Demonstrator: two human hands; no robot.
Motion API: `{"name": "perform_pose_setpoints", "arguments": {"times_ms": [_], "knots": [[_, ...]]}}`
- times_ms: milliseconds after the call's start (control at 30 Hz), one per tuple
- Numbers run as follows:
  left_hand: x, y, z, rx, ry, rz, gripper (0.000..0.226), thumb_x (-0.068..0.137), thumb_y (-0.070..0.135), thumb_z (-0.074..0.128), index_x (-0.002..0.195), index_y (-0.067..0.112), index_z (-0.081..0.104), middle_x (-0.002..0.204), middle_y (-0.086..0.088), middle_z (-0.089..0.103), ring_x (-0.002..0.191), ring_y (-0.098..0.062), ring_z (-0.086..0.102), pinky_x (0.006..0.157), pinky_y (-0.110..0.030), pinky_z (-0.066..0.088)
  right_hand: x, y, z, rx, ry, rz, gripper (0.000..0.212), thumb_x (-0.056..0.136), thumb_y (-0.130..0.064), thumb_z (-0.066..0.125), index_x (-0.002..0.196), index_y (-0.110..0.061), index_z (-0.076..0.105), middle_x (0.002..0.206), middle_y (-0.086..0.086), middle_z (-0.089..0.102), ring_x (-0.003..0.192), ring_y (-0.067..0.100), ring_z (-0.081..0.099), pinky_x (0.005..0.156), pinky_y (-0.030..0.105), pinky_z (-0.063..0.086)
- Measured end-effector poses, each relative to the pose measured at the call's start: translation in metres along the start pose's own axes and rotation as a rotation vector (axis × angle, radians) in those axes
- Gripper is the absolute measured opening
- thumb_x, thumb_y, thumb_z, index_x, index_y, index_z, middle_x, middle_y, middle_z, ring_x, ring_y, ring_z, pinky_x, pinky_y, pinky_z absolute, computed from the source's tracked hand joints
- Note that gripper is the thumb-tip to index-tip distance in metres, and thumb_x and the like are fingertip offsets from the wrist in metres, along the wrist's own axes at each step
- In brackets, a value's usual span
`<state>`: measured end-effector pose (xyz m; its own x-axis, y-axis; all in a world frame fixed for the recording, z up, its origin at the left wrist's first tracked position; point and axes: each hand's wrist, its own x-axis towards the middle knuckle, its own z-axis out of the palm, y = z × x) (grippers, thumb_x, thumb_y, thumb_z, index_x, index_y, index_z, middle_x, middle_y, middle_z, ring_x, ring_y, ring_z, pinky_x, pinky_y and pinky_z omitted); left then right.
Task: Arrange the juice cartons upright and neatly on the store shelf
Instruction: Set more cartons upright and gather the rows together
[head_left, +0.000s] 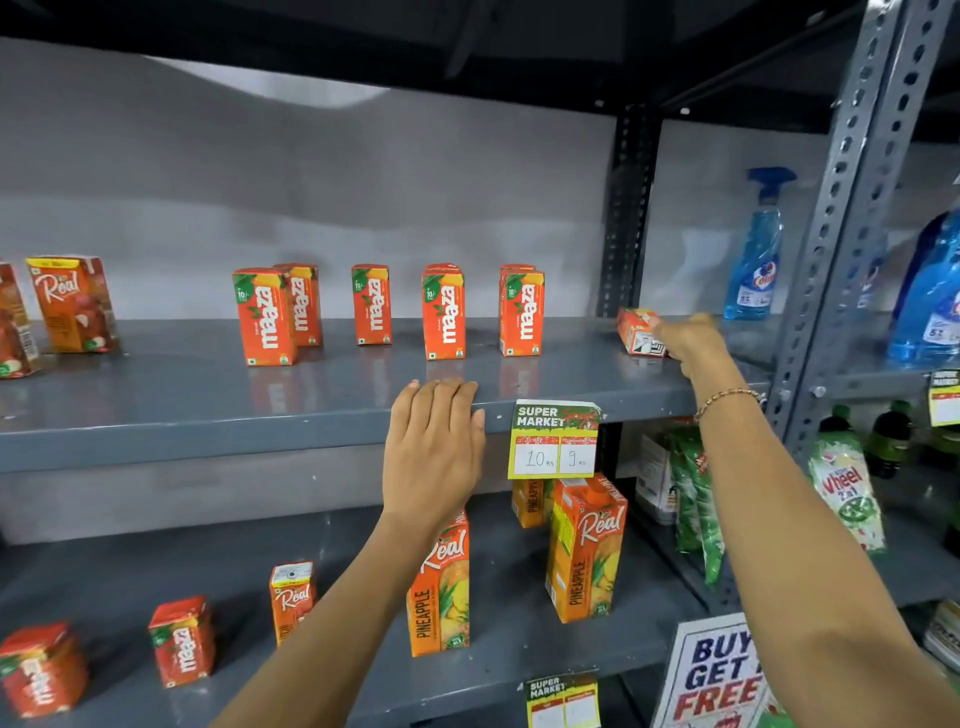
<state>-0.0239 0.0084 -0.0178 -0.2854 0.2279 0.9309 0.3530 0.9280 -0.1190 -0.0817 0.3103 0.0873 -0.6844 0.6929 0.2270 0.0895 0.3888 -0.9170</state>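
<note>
Nearest, at 6 o'clock: lower shelf, with Real pineapple cartons upright.
Left hand: flat and open on the lip of the upper shelf, holding nothing.
Maaza cartons, at 12 o'clock on the upper shelf: upright, loosely spaced.
Right hand, at 2 o'clock: fingers closing on a tipped carton; a full grip cannot be told.
Step in hand, by judgement: righting the stray. Next calls for standing it beside the row's right end.
</note>
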Motion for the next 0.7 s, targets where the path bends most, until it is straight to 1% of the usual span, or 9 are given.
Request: {"name": "perform_pose_setpoints", "arguments": {"times_ms": [100, 200, 267, 333, 400, 467, 567, 633, 700], "knots": [[0.0, 0.001, 0.002, -0.004, 0.026, -0.013, 0.036, 0.098, 0.027, 0.034, 0.11, 0.009, 0.062, 0.108, -0.008, 0.067, 0.1, -0.025, 0.062, 0.104, -0.036, 0.031, -0.01, 0.0, -0.001, -0.096, 0.032, -0.066, 0.037, 0.086, -0.023, 0.063, 0.112, 0.002, 0.054, 0.116, 0.021, 0.064, 0.104, 0.033, 0.061, 0.072, 0.031, 0.042], [0.0, 0.002, 0.004, -0.005, 0.039, -0.021, 0.036, 0.098, 0.028, 0.033, 0.11, 0.01, 0.062, 0.109, -0.007, 0.067, 0.1, -0.025, 0.062, 0.104, -0.036, 0.031, -0.016, 0.002, -0.006, -0.137, -0.028, -0.111, 0.032, 0.082, -0.019, 0.066, 0.107, 0.001, 0.06, 0.112, 0.019, 0.066, 0.097, 0.029, 0.062, 0.073, 0.031, 0.043], [0.0, 0.002, 0.005, -0.004, 0.033, -0.024, 0.037, 0.099, 0.028, 0.033, 0.111, 0.01, 0.062, 0.109, -0.007, 0.067, 0.101, -0.025, 0.062, 0.105, -0.036, 0.031, -0.02, 0.003, -0.01, -0.134, -0.087, -0.138, 0.035, 0.078, -0.018, 0.071, 0.107, 0.0, 0.063, 0.112, 0.018, 0.067, 0.092, 0.024, 0.061, 0.076, 0.03, 0.044], [0.0, 0.002, 0.004, -0.004, 0.025, -0.024, 0.037, 0.099, 0.028, 0.032, 0.111, 0.01, 0.062, 0.109, -0.007, 0.067, 0.101, -0.025, 0.062, 0.105, -0.036, 0.031, -0.024, 0.003, -0.012, -0.164, -0.129, -0.14, 0.05, 0.074, -0.022, 0.075, 0.116, -0.001, 0.059, 0.119, 0.015, 0.064, 0.102, 0.024, 0.061, 0.082, 0.031, 0.043], [-0.001, 0.001, 0.003, -0.006, 0.006, -0.023, 0.037, 0.099, 0.028, 0.032, 0.111, 0.01, 0.061, 0.109, -0.007, 0.067, 0.101, -0.025, 0.062, 0.105, -0.037, 0.031, -0.031, 0.002, -0.012, -0.236, -0.137, -0.15, 0.06, 0.073, -0.027, 0.077, 0.122, -0.003, 0.053, 0.123, 0.014, 0.061, 0.111, 0.027, 0.059, 0.082, 0.031, 0.041], [0.0, 0.0, 0.001, -0.004, -0.021, -0.017, 0.035, 0.098, 0.027, 0.033, 0.112, 0.01, 0.061, 0.11, -0.007, 0.066, 0.101, -0.025, 0.061, 0.105, -0.037, 0.03, -0.037, 0.001, -0.012, -0.282, -0.121, -0.182, 0.059, 0.074, -0.03, 0.075, 0.123, -0.004, 0.053, 0.125, 0.014, 0.061, 0.113, 0.028, 0.058, 0.081, 0.031, 0.041], [0.0, -0.002, -0.005, 0.004, -0.076, 0.006, 0.037, 0.098, 0.028, 0.034, 0.114, 0.009, 0.061, 0.111, -0.008, 0.066, 0.102, -0.026, 0.061, 0.104, -0.038, 0.032, -0.05, -0.002, -0.014, -0.287, -0.086, -0.212, 0.057, 0.075, -0.03, 0.074, 0.122, -0.004, 0.055, 0.125, 0.015, 0.062, 0.113, 0.029, 0.058, 0.089, 0.036, 0.044], [0.002, -0.004, -0.011, 0.005, -0.121, 0.02, 0.039, 0.098, 0.029, 0.033, 0.115, 0.008, 0.062, 0.112, -0.008, 0.067, 0.103, -0.025, 0.062, 0.103, -0.039, 0.038, -0.062, -0.003, -0.014, -0.248, -0.088, -0.233, 0.053, 0.075, -0.028, 0.075, 0.119, -0.004, 0.058, 0.123, 0.015, 0.063, 0.112, 0.029, 0.059, 0.091, 0.036, 0.045], [0.004, -0.007, -0.018, 0.001, -0.165, 0.04, 0.041, 0.097, 0.03, 0.033, 0.117, 0.008, 0.062, 0.114, -0.008, 0.067, 0.105, -0.025, 0.063, 0.101, -0.04, 0.043, -0.077, -0.005, -0.013, -0.159, -0.112, -0.234, 0.048, 0.074, -0.024, 0.076, 0.116, -0.006, 0.06, 0.121, 0.013, 0.065, 0.111, 0.026, 0.06, 0.088, 0.033, 0.043]]}}
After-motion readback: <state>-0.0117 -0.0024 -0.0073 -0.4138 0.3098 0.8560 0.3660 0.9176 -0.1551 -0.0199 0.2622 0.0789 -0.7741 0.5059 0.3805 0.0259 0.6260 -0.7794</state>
